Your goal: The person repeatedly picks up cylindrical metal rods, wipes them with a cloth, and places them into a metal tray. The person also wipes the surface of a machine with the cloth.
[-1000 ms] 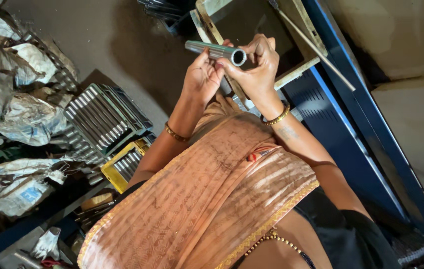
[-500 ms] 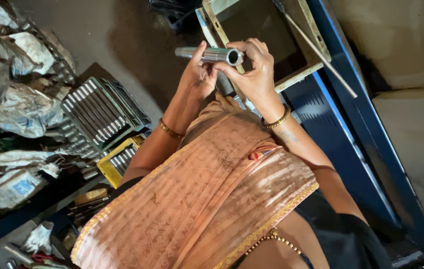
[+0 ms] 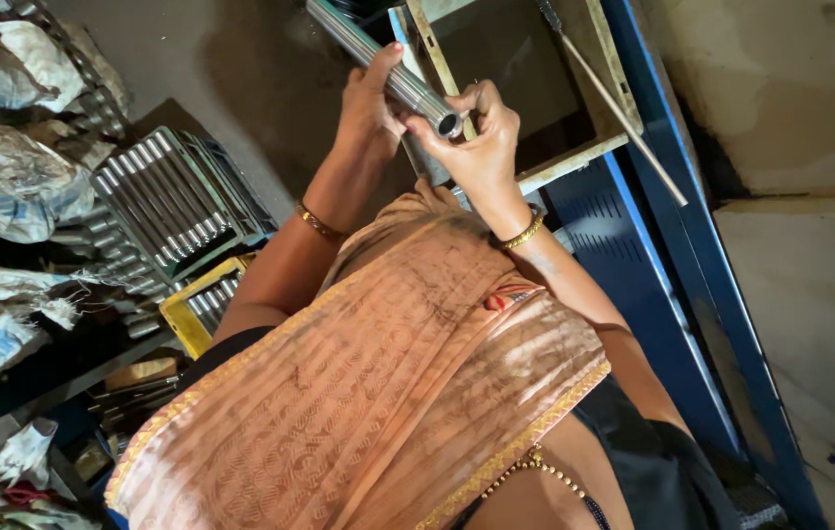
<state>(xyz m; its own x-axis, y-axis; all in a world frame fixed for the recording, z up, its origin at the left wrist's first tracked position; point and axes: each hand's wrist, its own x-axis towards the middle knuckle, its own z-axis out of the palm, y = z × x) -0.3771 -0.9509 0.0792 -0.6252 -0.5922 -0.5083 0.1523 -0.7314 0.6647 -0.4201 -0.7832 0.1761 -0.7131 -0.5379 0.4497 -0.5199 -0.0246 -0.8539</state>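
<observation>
Between the two raised hands a steel tube (image 3: 388, 71) is held, slanting away from the open end near the right hand up and off toward the top edge of the view. The left hand (image 3: 370, 98) is wrapped around the middle of the tube, fingers closed on it and the thumb lying along its side. The right hand (image 3: 476, 132) is clamped on the near end, where the fingertips (image 3: 417, 126) are pressed beside the round open mouth of the tube; whether anything small is pinched there cannot be made out. A gold bangle (image 3: 319, 224) is worn on the left wrist and another bangle (image 3: 522, 234) on the right. Just beyond the hands a shallow wooden-framed tray (image 3: 535, 88) is seen, with a thin rod (image 3: 624, 118) lying across its far side. Under and beside the right hand a blue metal frame (image 3: 673, 294) runs along the work spot. Below the left forearm, well apart from the hands, a rack of similar steel tubes (image 3: 167, 201) is stacked in rows, with a yellow crate (image 3: 187, 314) just beside it holding more. Further out from the left hand crumpled plastic sacks (image 3: 15, 186) are piled. An orange patterned cloth (image 3: 359, 393) is draped over the shoulder nearest the camera.
</observation>
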